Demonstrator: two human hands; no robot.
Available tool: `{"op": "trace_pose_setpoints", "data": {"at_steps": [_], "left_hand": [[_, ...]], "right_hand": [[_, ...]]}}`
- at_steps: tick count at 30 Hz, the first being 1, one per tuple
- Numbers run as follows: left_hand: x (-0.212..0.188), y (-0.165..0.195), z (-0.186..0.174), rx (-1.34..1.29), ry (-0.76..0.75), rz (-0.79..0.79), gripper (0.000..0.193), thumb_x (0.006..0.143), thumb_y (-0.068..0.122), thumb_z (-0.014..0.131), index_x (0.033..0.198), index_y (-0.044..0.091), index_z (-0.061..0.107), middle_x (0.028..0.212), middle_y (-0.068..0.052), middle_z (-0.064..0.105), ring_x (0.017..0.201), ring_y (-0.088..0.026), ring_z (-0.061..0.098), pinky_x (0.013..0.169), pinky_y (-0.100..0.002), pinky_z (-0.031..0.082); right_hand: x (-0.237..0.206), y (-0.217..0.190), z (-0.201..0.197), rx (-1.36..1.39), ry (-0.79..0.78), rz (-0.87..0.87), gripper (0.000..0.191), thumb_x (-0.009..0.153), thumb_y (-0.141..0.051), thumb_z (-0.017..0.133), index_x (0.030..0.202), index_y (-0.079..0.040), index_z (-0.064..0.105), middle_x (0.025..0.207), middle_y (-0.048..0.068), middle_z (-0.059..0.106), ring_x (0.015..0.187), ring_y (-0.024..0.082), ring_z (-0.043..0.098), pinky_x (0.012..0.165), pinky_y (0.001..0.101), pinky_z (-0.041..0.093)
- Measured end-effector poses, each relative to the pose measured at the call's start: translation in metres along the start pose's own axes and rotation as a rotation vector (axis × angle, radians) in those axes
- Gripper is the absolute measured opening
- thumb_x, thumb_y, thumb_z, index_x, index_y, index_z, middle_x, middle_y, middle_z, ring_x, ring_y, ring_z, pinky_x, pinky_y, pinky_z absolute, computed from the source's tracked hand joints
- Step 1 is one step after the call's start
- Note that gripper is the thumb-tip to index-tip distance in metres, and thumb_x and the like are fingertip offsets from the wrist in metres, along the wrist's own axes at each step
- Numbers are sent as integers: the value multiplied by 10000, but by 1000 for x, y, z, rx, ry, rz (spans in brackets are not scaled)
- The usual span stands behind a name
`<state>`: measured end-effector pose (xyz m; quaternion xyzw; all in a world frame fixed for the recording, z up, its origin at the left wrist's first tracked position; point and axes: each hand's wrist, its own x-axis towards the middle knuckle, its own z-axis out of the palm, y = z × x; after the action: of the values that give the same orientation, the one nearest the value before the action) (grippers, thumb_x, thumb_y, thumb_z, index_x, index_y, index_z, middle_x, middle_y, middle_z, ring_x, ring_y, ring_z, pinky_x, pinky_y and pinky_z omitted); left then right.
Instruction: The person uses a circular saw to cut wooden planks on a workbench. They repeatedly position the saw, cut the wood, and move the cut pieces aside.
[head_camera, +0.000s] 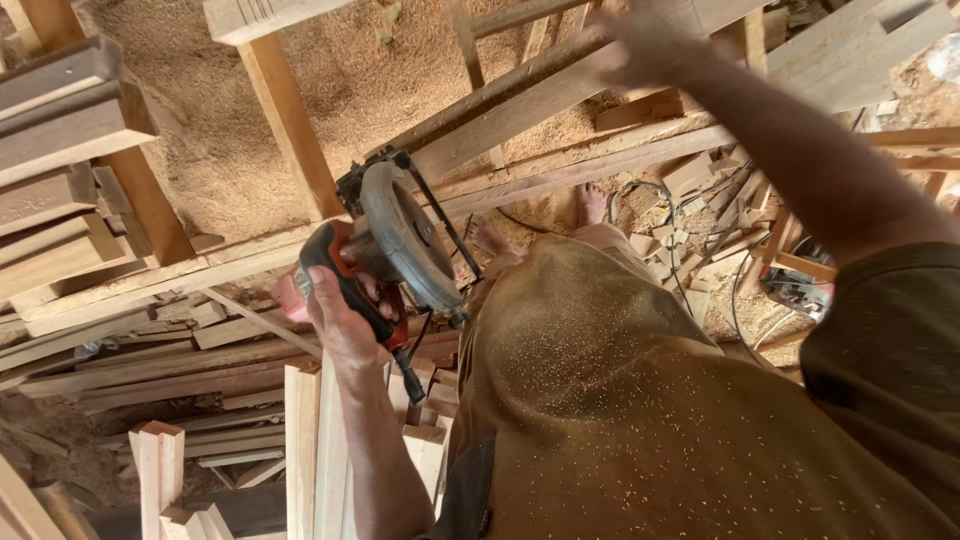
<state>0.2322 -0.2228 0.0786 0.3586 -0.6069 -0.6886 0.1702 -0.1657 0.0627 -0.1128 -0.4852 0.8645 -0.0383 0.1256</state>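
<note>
My left hand (340, 320) grips the red and black handle of a circular saw (395, 245), held in the air beside my sawdust-covered brown trousers. Its round blade guard faces up and its cord hangs below. My right hand (650, 40) reaches far forward at the top of the view and rests on a long wooden plank (520, 105) that runs diagonally across. My bare feet (590, 200) stand on the sawdust floor below the plank.
Stacked moulded timber (60, 130) lies at the left. Upright board ends (310, 440) stand below the saw. A wooden post (290, 120) and frame rails cross the middle. Offcuts and black cables (700, 240) litter the floor at right. Sawdust covers the ground.
</note>
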Motion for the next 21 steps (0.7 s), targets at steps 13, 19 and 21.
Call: {"op": "trace_pose_setpoints", "data": {"at_steps": [13,19,21], "left_hand": [[39,-61,-51,36,-76,135,664,1184,564,359,1450,-6,570,1016,-56,638,861,-125,617,740,-297,518],[44,-48,-38,20,-47,-51,687,1091,616,347,1300,13,602,650,3,536,463,-90,495,385,-251,431],[46,-51,-32,7,-67,-38,687,1098,614,352,1310,12,606,672,9,541,482,-82,492,394,-242,429]], "right_hand": [[101,-242,94,313,260,-127,676,766,-497,906,1343,-248,656,1551,234,382,1507,450,252,1211,679,150],[98,-230,105,324,307,-167,676,808,-473,892,1352,-166,632,1572,220,398,1539,423,275,1255,655,153],[94,-225,106,341,312,-169,652,818,-464,890,1337,-161,634,1563,228,399,1526,425,274,1226,661,149]]}}
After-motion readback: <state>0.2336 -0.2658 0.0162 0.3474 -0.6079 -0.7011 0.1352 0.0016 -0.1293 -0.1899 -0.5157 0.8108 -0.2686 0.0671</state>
